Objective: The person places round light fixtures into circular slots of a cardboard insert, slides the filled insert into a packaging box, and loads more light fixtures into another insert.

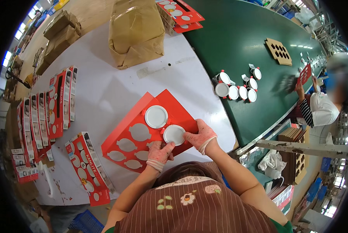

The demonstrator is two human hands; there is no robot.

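Observation:
A red cardboard box blank (167,101) with round cutouts lies tilted on the white table in front of me. Two round white downlights with red clips sit in its holes: the upper downlight (156,116) and the lower downlight (174,134). My right hand (201,136), in a pinkish glove, is closed at the lower downlight, its thumb on the rim and its other fingers largely hidden. Closed on the card's near edge is my left hand (160,154), gloved too, its thumb beside the same downlight. Several other holes in the card are unfilled.
Several downlights (242,91) stand on the green conveyor (255,42), with a brown cutout card (278,51) farther along. Red printed boxes (57,103) line the table's left. A brown wrapped parcel (137,35) sits at the back. A co-worker (323,106) handles red card at right.

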